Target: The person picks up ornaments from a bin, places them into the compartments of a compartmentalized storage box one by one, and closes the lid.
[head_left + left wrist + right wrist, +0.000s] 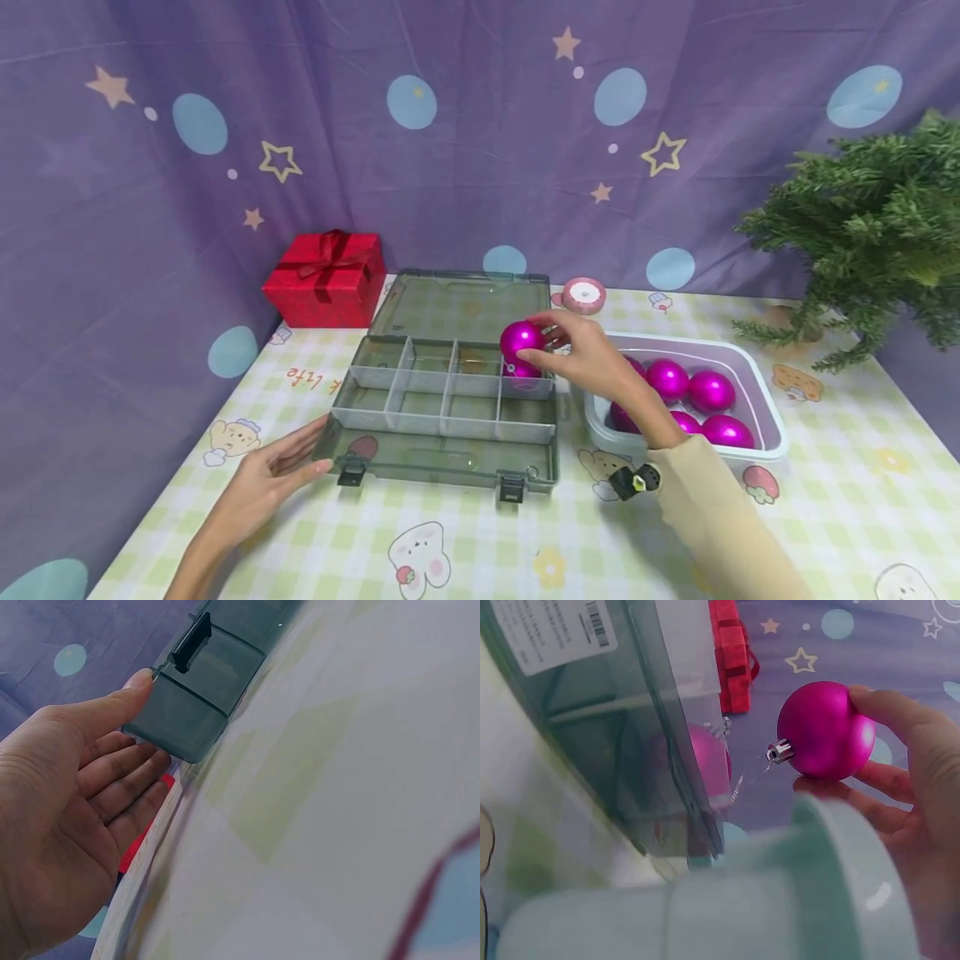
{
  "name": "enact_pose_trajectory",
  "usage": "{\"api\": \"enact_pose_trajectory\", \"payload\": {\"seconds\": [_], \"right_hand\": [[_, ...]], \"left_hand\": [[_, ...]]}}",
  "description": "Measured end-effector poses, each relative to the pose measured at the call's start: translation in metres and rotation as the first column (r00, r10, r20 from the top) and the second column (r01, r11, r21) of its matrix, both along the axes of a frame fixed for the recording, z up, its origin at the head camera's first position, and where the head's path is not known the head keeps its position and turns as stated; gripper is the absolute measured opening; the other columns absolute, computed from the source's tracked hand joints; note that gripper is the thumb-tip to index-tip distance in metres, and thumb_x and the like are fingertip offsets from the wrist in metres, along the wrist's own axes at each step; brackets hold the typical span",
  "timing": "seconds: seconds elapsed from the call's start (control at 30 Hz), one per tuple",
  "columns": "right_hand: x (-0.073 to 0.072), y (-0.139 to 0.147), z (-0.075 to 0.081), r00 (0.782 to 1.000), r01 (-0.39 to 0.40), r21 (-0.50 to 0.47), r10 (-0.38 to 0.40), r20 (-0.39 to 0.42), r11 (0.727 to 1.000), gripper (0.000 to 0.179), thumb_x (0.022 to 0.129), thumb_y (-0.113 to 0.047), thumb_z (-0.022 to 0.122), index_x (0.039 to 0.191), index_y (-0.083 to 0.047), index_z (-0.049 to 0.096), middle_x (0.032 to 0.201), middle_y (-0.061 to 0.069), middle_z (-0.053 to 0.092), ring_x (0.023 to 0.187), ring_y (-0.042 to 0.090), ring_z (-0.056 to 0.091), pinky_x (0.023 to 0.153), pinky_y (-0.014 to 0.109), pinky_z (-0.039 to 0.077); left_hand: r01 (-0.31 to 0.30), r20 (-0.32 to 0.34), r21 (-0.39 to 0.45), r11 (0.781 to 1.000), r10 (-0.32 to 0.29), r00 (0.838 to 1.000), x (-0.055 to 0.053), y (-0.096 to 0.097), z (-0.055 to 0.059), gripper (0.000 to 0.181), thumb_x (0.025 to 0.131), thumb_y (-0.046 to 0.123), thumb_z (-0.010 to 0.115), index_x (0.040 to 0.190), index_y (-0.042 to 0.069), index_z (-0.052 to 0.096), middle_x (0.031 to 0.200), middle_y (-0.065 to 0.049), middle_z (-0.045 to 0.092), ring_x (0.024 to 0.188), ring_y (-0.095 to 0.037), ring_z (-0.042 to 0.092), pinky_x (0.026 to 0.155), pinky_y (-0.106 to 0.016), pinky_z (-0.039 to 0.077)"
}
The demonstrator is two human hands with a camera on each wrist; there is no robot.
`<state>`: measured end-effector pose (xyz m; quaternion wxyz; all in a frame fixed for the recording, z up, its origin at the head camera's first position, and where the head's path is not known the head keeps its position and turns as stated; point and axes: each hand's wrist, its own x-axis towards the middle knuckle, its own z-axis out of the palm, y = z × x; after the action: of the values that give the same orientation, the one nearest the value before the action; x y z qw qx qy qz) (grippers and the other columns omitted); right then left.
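My right hand (588, 354) pinches a shiny magenta Christmas ball (522, 338) between thumb and fingers, above the back right compartment of a clear grey divider box (442, 461). In the right wrist view, the ball's silver cap (780, 751) points toward the box wall, where a second magenta ball shape shows through or in the plastic. The box lies with its lid (465, 307) folded back. At its front left corner is my left hand (262, 479), fingers nearly straight along the side and thumb touching the front edge.
Several more magenta balls (711, 392) lie in a white plastic tub (772, 417) right of the box. Behind are a red gift box (326, 287) and a pink ribbon roll (584, 295). A small artificial fir tree (877, 225) stands at the right.
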<state>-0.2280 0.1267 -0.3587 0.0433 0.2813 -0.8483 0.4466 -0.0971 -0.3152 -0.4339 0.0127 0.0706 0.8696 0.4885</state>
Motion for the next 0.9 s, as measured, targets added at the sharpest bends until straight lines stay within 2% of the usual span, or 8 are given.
{"api": "enact_pose_trajectory", "payload": {"seconds": [0.2, 0.5, 0.9], "right_hand": [[-0.005, -0.016, -0.002, 0.999, -0.014, -0.009, 0.014, 0.037, 1.000, 0.051, 0.092, -0.022, 0.082, 0.133, 0.003, 0.065, 0.114, 0.014, 0.072, 0.097, 0.026, 0.070, 0.086, 0.043, 0.060], [-0.013, -0.035, -0.004, 0.998, -0.047, -0.001, 0.047, 0.049, 0.999, 0.050, 0.092, -0.022, 0.082, 0.132, 0.002, 0.065, 0.113, 0.013, 0.072, 0.095, 0.025, 0.071, 0.083, 0.037, 0.061], [-0.019, -0.050, -0.004, 0.996, -0.064, 0.027, 0.062, 0.068, 0.998, 0.049, 0.093, -0.020, 0.081, 0.132, 0.004, 0.063, 0.116, 0.017, 0.070, 0.098, 0.028, 0.070, 0.085, 0.037, 0.061]], "left_hand": [[-0.003, 0.005, 0.006, 1.000, 0.003, 1.000, 0.000, 0.000, 0.000, 0.068, 0.099, 0.028, 0.074, 0.154, -0.001, 0.046, 0.154, -0.015, 0.048, 0.126, 0.012, 0.045, 0.098, -0.009, 0.043], [-0.003, 0.009, 0.004, 1.000, 0.003, 1.000, 0.000, 0.000, 0.000, 0.067, 0.099, 0.027, 0.074, 0.154, 0.000, 0.046, 0.154, -0.015, 0.049, 0.125, 0.012, 0.045, 0.097, -0.010, 0.045], [0.005, 0.004, 0.017, 1.000, -0.006, 1.000, -0.001, -0.001, -0.002, 0.067, 0.100, 0.026, 0.074, 0.154, 0.000, 0.046, 0.154, -0.015, 0.049, 0.126, 0.011, 0.045, 0.098, -0.010, 0.044]]}}
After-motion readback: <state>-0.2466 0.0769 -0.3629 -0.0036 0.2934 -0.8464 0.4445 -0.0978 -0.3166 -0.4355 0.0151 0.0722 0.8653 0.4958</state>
